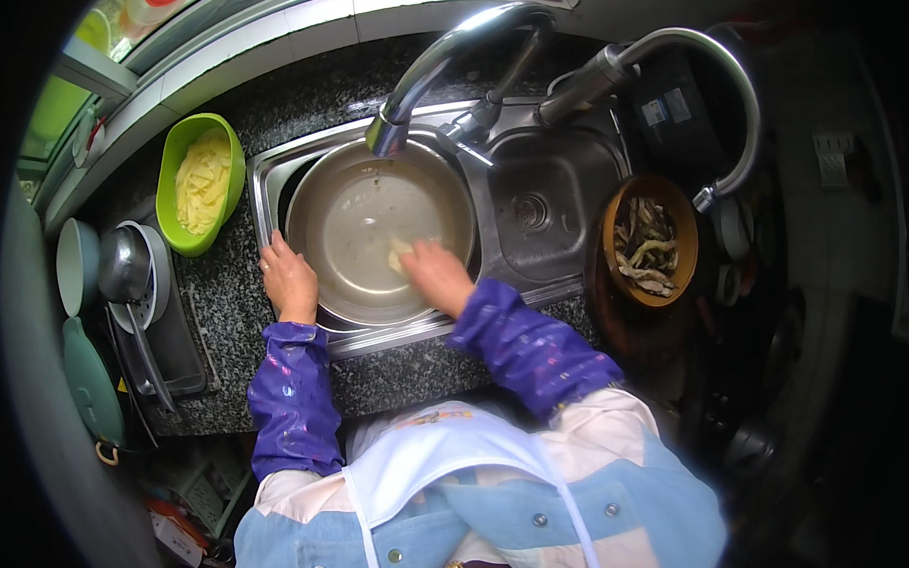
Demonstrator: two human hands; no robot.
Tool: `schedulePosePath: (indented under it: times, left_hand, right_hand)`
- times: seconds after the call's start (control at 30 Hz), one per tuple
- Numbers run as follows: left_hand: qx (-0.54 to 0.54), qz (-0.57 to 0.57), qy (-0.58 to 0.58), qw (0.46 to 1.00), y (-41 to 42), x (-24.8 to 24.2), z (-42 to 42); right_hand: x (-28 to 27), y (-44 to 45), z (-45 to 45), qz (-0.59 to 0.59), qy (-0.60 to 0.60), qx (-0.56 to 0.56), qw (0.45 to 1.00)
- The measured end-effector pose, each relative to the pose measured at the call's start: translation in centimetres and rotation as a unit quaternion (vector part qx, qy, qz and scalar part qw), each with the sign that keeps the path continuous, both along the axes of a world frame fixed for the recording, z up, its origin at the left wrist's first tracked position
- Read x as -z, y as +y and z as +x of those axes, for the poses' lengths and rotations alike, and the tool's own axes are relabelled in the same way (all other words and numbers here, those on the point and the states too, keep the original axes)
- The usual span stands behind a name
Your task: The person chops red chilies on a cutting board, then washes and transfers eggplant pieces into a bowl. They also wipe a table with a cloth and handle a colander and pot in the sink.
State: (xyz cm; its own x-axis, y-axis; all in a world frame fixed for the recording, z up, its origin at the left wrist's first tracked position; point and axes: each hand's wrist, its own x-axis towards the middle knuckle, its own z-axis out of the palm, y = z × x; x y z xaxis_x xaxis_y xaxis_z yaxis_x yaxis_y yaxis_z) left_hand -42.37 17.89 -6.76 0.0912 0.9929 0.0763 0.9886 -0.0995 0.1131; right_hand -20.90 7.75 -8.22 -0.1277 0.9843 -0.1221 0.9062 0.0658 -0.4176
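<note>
A wide round metal basin (377, 226) with water in it sits in the left bowl of a double steel sink (336, 347). My right hand (438, 275) is over the basin's right side, its fingers closed on a pale yellowish piece (398, 256), perhaps a food slice or a cloth; motion blurs it. On the left, my left hand (289, 281) rests at the edge of the basin and sink, fingers together and stretched forward; no object shows in it. A green plastic basket (164, 181) of pale yellow slices (203, 180) stands on the counter at the left.
Above the basin arches a chrome faucet (417, 67); a second curved faucet (749, 108) stands right of it. An orange-brown bowl (690, 257) of dark, pale-streaked food pieces is at the right. A metal ladle (127, 269), bowls and a teal lid (90, 379) lie at the far left.
</note>
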Motion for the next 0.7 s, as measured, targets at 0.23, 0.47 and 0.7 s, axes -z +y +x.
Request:
schedulePosePath:
  times: [0.23, 0.47, 0.7]
  left_hand:
    - [-0.045, -0.138, 0.064, 0.987, 1.8, -2.2, 0.4]
    - [-0.117, -0.187, -0.506, 0.834, 2.3, 0.9, -3.2]
    - [-0.196, -0.245, -0.684, 0.658, 1.4, -3.4, -1.8]
  right_hand:
    - [-0.5, 0.5, -3.7, -0.301, -0.029, 0.023, 0.953]
    - [-0.1, -0.3, -3.9, -0.242, 0.079, 0.031, 0.966]
    - [0.4, -1.3, -4.3, -0.108, 0.437, 0.130, 0.884]
